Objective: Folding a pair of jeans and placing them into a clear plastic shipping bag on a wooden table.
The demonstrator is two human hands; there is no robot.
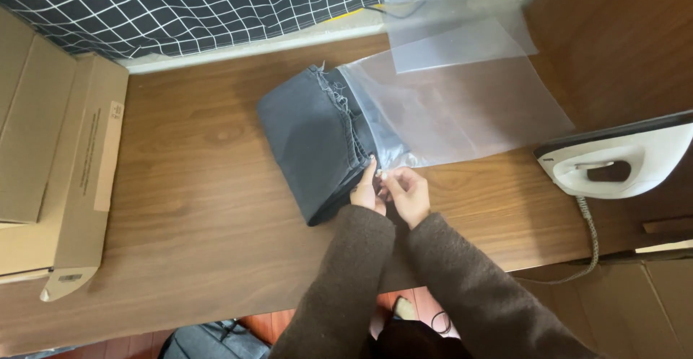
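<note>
A folded dark grey garment (pixel 307 150) with a frayed edge lies on the wooden table (pixel 195 207). Its right part sits inside the mouth of a clear plastic bag (pixel 462 106) that spreads out to the right. My left hand (pixel 365 189) presses on the near corner of the garment, fingers at the bag's opening. Right beside it, my right hand (pixel 408 193) pinches the near edge of the bag's opening. Both arms wear brown woolly sleeves.
More clear plastic bags (pixel 455 23) lie at the back. A white clothes iron (pixel 613 160) with a braided cord stands at the right edge. Flat cardboard boxes (pixel 54 164) lie at the left. A dark checked cloth (pixel 202 5) hangs behind the table.
</note>
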